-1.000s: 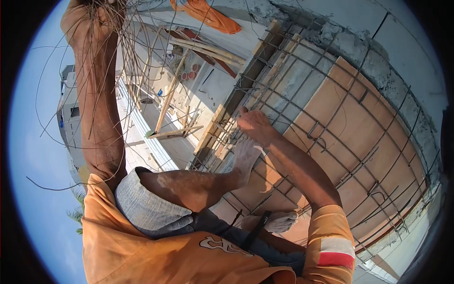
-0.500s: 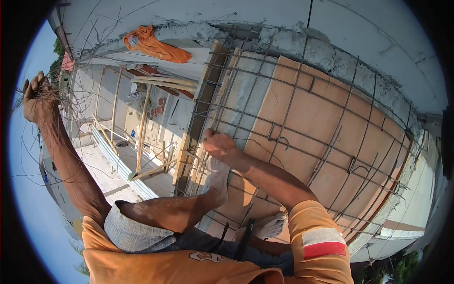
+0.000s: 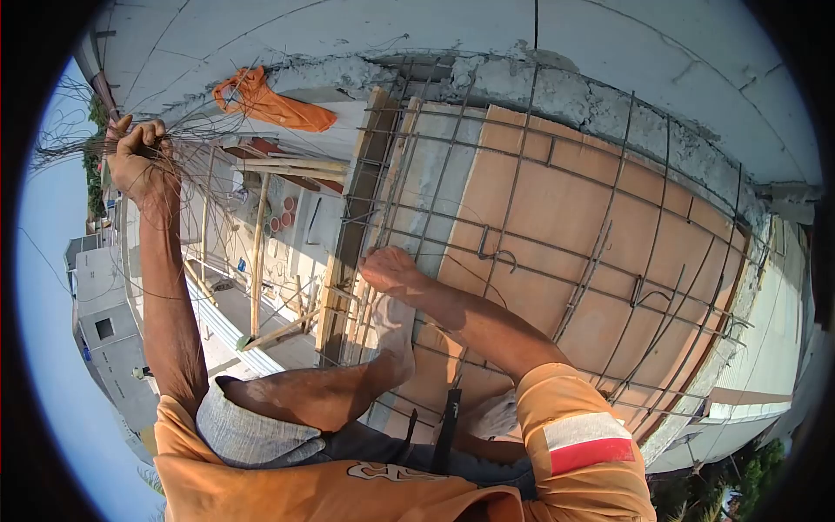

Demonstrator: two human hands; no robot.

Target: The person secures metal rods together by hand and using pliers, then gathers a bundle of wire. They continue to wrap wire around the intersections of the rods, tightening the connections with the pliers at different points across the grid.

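My left hand, raised at the far left, is closed around a loose bundle of thin tie wire. Strands of it fan out on both sides of the fist. Low over the left edge of the rebar grid, my right hand has its fingers curled in. Whatever the fingertips grip is hidden. The grid lies over tan plywood, with hooked bar ends standing out of it. One bare foot rests just below my right hand, at the grid's edge.
A timber edge board borders the grid, with a drop to a lower floor beyond. Wooden props and several round buckets are down there. An orange cloth hangs on broken concrete along the wall.
My left hand has come right and slightly down in view with the wire, its fingers curled tighter. My right hand stays at the grid's left edge; the view has shifted a little.
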